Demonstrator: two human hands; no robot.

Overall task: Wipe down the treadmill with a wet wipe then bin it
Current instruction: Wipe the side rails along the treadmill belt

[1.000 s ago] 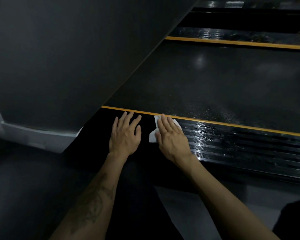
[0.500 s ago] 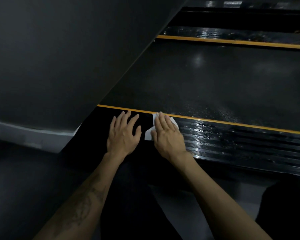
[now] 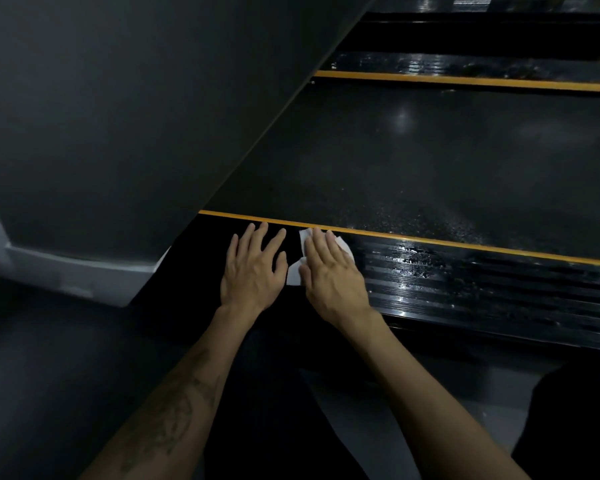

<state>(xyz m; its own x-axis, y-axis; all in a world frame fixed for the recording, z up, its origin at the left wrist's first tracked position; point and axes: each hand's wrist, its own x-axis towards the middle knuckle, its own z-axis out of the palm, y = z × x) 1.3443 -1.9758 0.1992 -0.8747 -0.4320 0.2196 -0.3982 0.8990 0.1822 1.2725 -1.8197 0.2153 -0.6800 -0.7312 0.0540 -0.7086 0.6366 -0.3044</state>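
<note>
The treadmill's black belt (image 3: 430, 161) runs across the view between two orange-edged side rails. On the near ribbed rail (image 3: 482, 282), wet and shiny to the right, lies a white wet wipe (image 3: 294, 271). My right hand (image 3: 331, 271) presses flat on the wipe with straight fingers, covering most of it. Just left of it my left hand (image 3: 253, 268) rests flat on the dark, smooth end of the same rail, fingers spread, holding nothing.
A large dark grey panel (image 3: 118, 116) slants over the left side, close above the rail's end, with a pale base strip (image 3: 66, 271) under it. The far rail (image 3: 465, 69) glistens at the top. Grey floor (image 3: 378, 427) lies below the rail.
Both hands have slid slightly left along the near rail, the right one carrying the wipe with it. The camera view shifted a little too.
</note>
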